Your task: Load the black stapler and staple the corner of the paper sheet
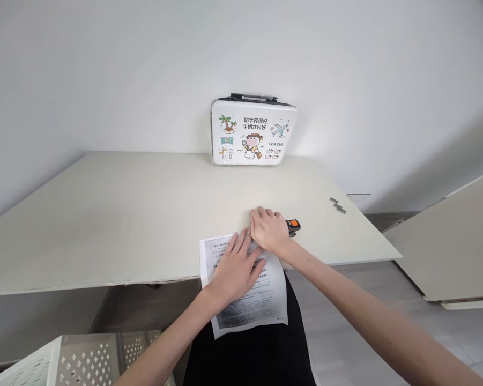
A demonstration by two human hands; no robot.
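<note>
Printed paper (261, 312) lies over the table's front edge, its lower part hanging down over my lap. My left hand (236, 272) rests on it, palm down with fingers spread. At the paper's top edge, my right hand (268, 229) is closed over a black stapler (293, 224) with an orange patch on its end. Only that end shows, sticking out to the right of the hand. The stapler's front and the paper's top right corner are hidden beneath my fingers.
Several strips of staples (337, 206) lie near the right edge of the white table (104, 214). Against the wall stands a white cartoon-printed case (253, 134) with a black handle. A perforated white basket (84, 362) is at lower left. A pale panel (454, 246) stands at right.
</note>
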